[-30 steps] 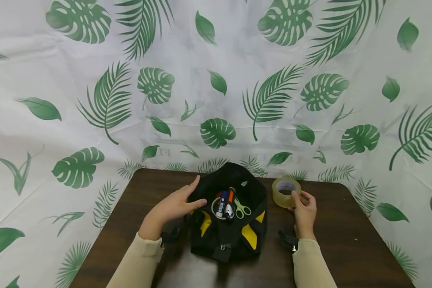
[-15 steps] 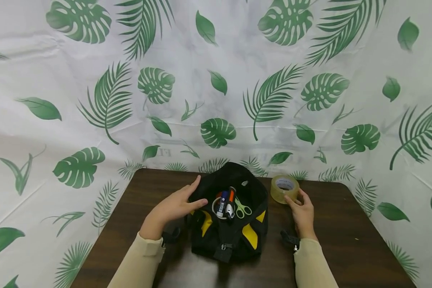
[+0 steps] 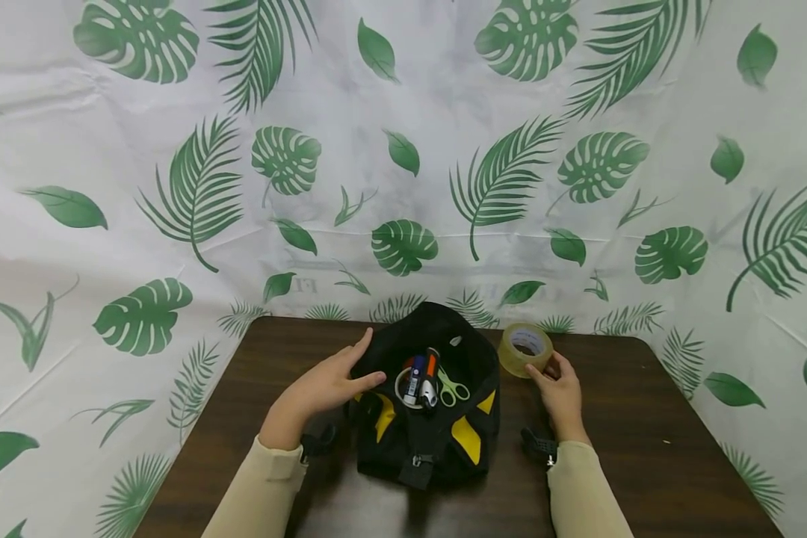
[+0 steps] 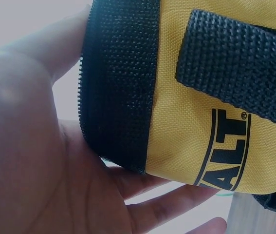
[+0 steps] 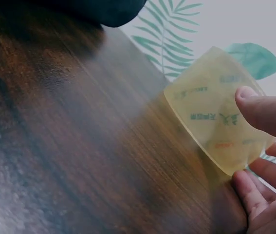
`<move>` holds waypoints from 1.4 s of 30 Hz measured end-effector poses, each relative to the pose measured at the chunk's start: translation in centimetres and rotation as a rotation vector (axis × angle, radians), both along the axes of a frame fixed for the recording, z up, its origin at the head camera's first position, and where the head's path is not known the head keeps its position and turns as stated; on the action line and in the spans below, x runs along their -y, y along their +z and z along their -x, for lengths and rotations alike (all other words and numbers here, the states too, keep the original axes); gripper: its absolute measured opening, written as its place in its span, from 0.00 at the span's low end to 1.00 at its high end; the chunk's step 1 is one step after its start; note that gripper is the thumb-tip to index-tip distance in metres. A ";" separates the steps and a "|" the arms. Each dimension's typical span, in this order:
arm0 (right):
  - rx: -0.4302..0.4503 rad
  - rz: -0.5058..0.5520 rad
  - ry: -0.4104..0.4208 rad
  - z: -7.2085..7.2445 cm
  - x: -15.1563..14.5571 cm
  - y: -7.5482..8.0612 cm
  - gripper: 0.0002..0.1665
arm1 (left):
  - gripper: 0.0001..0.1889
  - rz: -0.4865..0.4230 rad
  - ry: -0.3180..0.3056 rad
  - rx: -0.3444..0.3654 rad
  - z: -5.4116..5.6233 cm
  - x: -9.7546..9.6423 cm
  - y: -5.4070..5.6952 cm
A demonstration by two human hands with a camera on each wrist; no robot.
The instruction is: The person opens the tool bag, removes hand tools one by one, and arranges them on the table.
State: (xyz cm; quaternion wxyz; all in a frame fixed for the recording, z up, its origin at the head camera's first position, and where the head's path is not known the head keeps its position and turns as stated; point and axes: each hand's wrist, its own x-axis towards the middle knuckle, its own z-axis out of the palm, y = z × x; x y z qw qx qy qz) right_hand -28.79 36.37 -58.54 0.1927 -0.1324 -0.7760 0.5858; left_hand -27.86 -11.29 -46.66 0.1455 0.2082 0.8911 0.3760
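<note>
A black and yellow tool bag [image 3: 383, 467] stands with its mouth gaping on the brown table. At its left rim, my left hand [image 3: 316, 392] rests with straight fingers, the thumb reaching over the opening; in the left wrist view the zipper edge and yellow panel [image 4: 191, 146] lie against the palm and fingers. To the right of the bag, my right hand [image 3: 562, 396] pinches a roll of clear yellowish packing tape [image 3: 511, 362] between thumb and fingers. The right wrist view shows the tape's side [image 5: 208, 117] tilted, close over the table.
Inside the bag are light green scissors [image 3: 447, 396], a blue and white stick [image 3: 415, 377], an orange and black tool [image 3: 432, 366] and a white ring [image 3: 400, 387]. Behind the table [image 3: 645, 426] hangs a leaf-print cloth [image 3: 350, 261].
The right hand has shifted the tape roll left and slightly back, closer to the bag. Its thumb has moved lower on the roll. The left hand and bag stay put.
</note>
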 end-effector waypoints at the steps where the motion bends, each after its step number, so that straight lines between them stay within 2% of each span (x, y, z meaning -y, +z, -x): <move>1: 0.000 0.009 0.002 0.0 0.0 0.0 0.44 | 0.54 -0.003 -0.001 -0.002 0.0 0.0 -0.1; 7: -0.023 0.078 -0.029 0.1 -0.5 -0.4 0.42 | 0.55 -0.002 0.002 -0.002 -0.1 0.0 -0.3; 12: -0.106 0.239 -0.062 0.1 -0.9 -0.5 0.36 | 0.54 0.002 -0.002 -0.004 -0.2 -0.1 0.1; 17: -0.144 0.347 -0.023 -0.8 -0.3 1.1 0.36 | 0.54 0.006 -0.006 -0.007 -0.3 0.0 0.3; 21: -0.175 0.355 -0.019 -1.1 -0.1 1.7 0.37 | 0.55 0.009 -0.001 -0.013 -0.3 0.0 0.3; 29: -0.305 0.377 -0.079 -0.2 -0.2 0.8 0.34 | 0.55 0.010 -0.002 -0.003 -0.3 0.1 0.2; 31: -0.334 0.377 -0.092 -0.1 0.0 1.0 0.31 | 0.55 0.016 -0.004 0.003 -0.3 0.2 0.1; 35: -0.402 0.391 -0.079 0.0 0.8 2.8 0.27 | 0.55 0.010 0.002 -0.006 -0.2 0.2 0.3; 40: -0.501 0.417 0.027 -0.4 2.5 6.4 0.27 | 0.56 0.005 -0.003 -0.018 -0.1 0.1 0.3; 42: -0.541 0.395 0.076 -0.9 3.4 8.0 0.28 | 0.55 0.009 -0.008 -0.015 -0.1 0.1 0.3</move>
